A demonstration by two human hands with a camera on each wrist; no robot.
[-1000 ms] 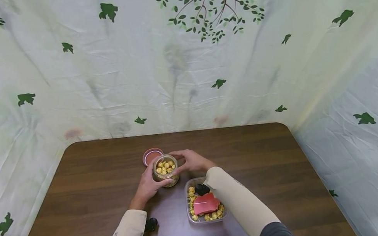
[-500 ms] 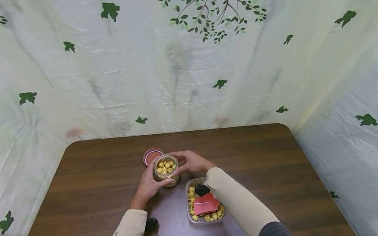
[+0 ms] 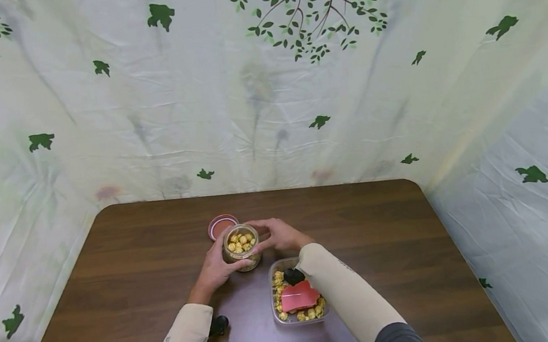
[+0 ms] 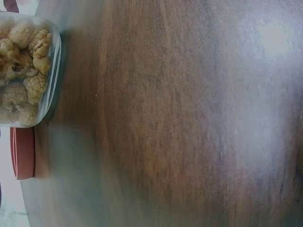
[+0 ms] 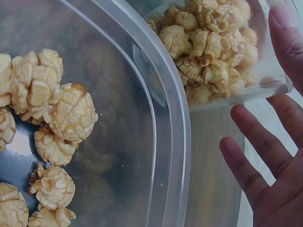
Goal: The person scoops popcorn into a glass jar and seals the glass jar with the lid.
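A clear jar (image 3: 244, 262) of caramel popcorn (image 3: 240, 243) stands uncovered near the middle of the table. My left hand (image 3: 216, 268) grips its left side, thumb across the front. My right hand (image 3: 281, 235) holds the opposite side near the mouth, thumb and fingers spread round it. In the right wrist view the right thumb (image 5: 288, 40) lies along the jar while other fingers extend below. The left wrist view catches only the jar's base part (image 4: 28, 71), with the left hand out of sight. Just behind the jar lies a red lid (image 3: 221, 225).
A clear plastic tub (image 3: 273, 289) with popcorn and a glossy red piece (image 3: 299, 295) sits under my right forearm, which overlaps its right side. Black wrist cameras (image 3: 218, 326) stick out from both sleeves. A printed cloth (image 3: 267, 109) hangs behind the brown table (image 3: 375, 261).
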